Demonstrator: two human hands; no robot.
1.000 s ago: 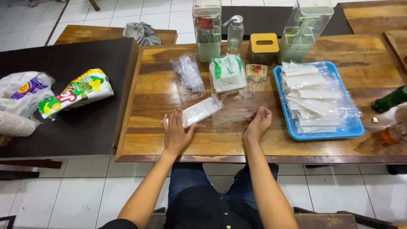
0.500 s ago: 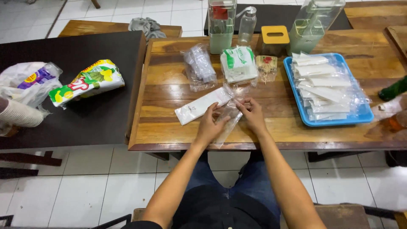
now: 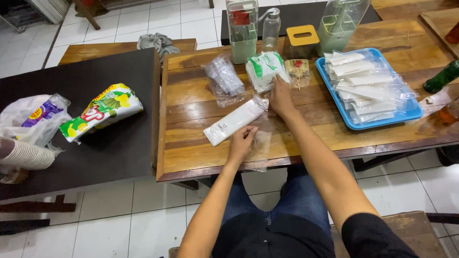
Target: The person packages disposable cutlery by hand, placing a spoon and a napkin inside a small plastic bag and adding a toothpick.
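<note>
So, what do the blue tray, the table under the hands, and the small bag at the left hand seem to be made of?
Blue tray: probably plastic, with an even colour, a smooth moulded rim and a slight sheen.
Table: wood, with visible planks and grain; a glossy finish, likely varnish.
Small bag by the left hand: thin clear plastic film, since the wood shows through and it wrinkles.

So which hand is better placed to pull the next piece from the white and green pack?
Probably the right. The right hand already rests against the white and green pack, while the left hand sits nearer the table edge on a clear plastic sleeve beside the long white packet.
</note>
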